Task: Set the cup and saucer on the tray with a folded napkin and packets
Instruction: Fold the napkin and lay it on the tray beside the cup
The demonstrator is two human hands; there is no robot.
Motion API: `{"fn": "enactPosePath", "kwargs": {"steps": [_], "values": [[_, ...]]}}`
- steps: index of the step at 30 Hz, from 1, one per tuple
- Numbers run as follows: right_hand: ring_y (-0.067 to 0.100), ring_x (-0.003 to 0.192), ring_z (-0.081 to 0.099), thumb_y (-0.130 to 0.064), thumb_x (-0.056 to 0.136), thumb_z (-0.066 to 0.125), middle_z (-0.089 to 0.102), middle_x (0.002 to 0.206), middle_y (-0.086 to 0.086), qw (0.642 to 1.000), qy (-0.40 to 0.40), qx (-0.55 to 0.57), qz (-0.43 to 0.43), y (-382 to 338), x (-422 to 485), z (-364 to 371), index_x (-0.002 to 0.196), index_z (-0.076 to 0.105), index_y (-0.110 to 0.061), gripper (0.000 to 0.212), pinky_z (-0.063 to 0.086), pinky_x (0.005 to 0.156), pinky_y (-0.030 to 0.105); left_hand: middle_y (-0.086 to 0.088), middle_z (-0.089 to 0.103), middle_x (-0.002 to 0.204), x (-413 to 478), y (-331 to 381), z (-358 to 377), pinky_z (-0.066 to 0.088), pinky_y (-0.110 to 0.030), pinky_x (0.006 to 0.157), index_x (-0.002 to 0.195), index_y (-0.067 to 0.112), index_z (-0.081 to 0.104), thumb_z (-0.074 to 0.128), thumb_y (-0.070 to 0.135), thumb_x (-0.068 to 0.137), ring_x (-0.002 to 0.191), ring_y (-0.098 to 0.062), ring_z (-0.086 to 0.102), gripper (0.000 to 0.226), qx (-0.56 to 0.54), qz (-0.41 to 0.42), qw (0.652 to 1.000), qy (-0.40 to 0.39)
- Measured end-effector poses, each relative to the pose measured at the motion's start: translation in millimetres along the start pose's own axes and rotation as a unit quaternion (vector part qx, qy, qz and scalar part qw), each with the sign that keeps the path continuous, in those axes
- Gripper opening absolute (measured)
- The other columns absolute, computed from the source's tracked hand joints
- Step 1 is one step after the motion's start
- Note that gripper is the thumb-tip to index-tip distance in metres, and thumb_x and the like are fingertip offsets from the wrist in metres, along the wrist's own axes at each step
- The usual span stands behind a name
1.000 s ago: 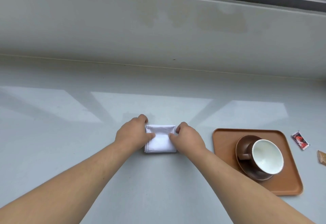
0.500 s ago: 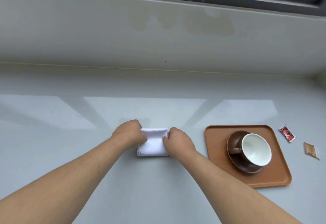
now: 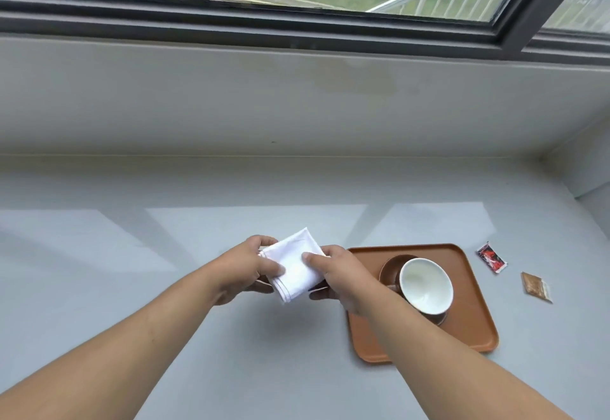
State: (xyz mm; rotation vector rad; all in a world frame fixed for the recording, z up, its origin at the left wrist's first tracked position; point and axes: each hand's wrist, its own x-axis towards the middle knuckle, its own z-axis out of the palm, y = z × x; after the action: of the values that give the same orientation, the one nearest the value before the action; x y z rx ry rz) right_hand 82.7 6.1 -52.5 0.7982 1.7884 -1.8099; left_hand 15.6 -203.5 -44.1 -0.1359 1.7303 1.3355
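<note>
A folded white napkin (image 3: 295,266) is held above the grey sill, tilted, with my left hand (image 3: 246,271) pinching its left side and my right hand (image 3: 340,274) pinching its right side. Just to the right lies the brown tray (image 3: 468,327). On it sits a brown saucer (image 3: 391,266) carrying a cup (image 3: 425,286), brown outside and white inside. My right forearm covers part of the tray and the cup's handle. A red packet (image 3: 491,257) and a brown packet (image 3: 536,287) lie on the sill right of the tray.
The grey sill (image 3: 165,287) stretches left and forward. A pale wall rises behind it below a dark window frame (image 3: 297,26). A wall corner (image 3: 581,181) closes the sill at the right.
The napkin lay flat on the sill under both hands; now both hands have lifted it, turned it askew and shifted it toward the tray. The camera has tilted up, showing the window.
</note>
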Motion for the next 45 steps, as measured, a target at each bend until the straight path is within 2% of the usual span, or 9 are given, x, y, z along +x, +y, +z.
{"fn": "enactPosePath", "kwargs": {"steps": [5,9,15,21,26,29,35,42,45], "values": [[0.019,0.069,0.061,-0.017,0.088,0.073,0.070,0.084,0.005,0.978,-0.067,-0.177,-0.084,-25,-4,-57,0.095,0.067,-0.017,0.010,0.048,0.054,0.028,0.002,0.080,0.105,-6,14,50,0.054,-0.033,0.076,0.117,0.027,0.069,0.076,0.041,0.075,0.090,-0.016,0.072,0.044,0.043,-0.008,0.999,-0.020],[0.019,0.069,0.058,-0.009,0.086,0.071,0.066,0.087,0.004,0.948,-0.087,-0.284,-0.115,-51,3,-95,0.098,0.066,-0.023,0.019,0.044,0.054,0.027,-0.001,0.077,0.110,0,13,95,0.054,-0.034,0.075,0.122,0.027,0.059,0.081,0.026,0.084,0.091,-0.020,0.072,0.044,0.015,-0.003,1.000,0.019],[0.016,0.088,0.062,-0.016,0.085,0.064,0.068,0.102,-0.006,0.830,-0.109,-0.520,-0.169,-44,12,-126,0.109,0.066,-0.026,0.026,0.045,0.063,0.025,0.002,0.076,0.100,11,-13,156,0.057,-0.034,0.075,0.108,0.026,0.066,0.079,0.028,0.079,0.088,-0.017,0.073,0.032,0.090,-0.035,0.989,0.109],[0.018,0.088,0.059,-0.017,0.088,0.056,0.066,0.098,-0.007,0.790,-0.132,-0.565,-0.197,-14,20,-120,0.106,0.066,-0.026,0.022,0.042,0.066,0.029,0.000,0.073,0.088,14,-37,175,0.052,-0.033,0.068,0.091,0.022,0.068,0.077,0.036,0.071,0.079,-0.019,0.071,0.027,0.137,-0.069,0.975,0.161],[0.021,0.087,0.062,-0.016,0.086,0.059,0.068,0.095,-0.005,0.740,-0.141,-0.632,-0.183,-9,24,-122,0.100,0.069,-0.022,0.018,0.047,0.067,0.033,-0.005,0.075,0.087,22,-44,183,0.058,-0.040,0.068,0.091,0.018,0.068,0.078,0.038,0.070,0.070,-0.021,0.070,0.031,0.193,-0.082,0.968,0.137],[0.028,0.086,0.067,-0.015,0.084,0.060,0.072,0.092,0.005,0.705,-0.143,-0.677,-0.157,-10,26,-120,0.095,0.071,-0.014,0.015,0.054,0.069,0.039,0.001,0.075,0.083,24,-46,187,0.059,-0.035,0.063,0.091,0.025,0.069,0.077,0.042,0.068,0.065,-0.017,0.069,0.029,0.212,-0.087,0.967,0.110],[0.030,0.086,0.068,-0.015,0.083,0.060,0.073,0.092,0.009,0.704,-0.138,-0.682,-0.142,-9,26,-112,0.092,0.071,-0.009,0.016,0.049,0.062,0.035,0.006,0.075,0.090,24,-49,176,0.059,-0.037,0.077,0.096,0.027,0.071,0.077,0.045,0.071,0.083,-0.015,0.071,0.031,0.243,-0.098,0.960,0.097],[0.027,0.068,0.056,-0.008,0.084,0.056,0.064,0.076,0.005,0.671,-0.155,-0.717,-0.109,-11,24,-111,0.079,0.065,-0.012,0.011,0.041,0.057,0.033,0.007,0.076,0.089,28,-48,183,0.059,-0.036,0.077,0.093,0.028,0.074,0.077,0.046,0.065,0.081,-0.013,0.072,0.034,0.255,-0.090,0.959,0.079],[0.028,0.079,0.061,-0.009,0.089,0.056,0.070,0.089,0.008,0.657,-0.166,-0.731,-0.080,-15,22,-116,0.091,0.069,-0.010,0.013,0.046,0.064,0.034,0.003,0.076,0.085,31,-45,189,0.053,-0.033,0.067,0.088,0.023,0.073,0.077,0.048,0.066,0.079,-0.016,0.071,0.033,0.264,-0.083,0.958,0.081]]}}
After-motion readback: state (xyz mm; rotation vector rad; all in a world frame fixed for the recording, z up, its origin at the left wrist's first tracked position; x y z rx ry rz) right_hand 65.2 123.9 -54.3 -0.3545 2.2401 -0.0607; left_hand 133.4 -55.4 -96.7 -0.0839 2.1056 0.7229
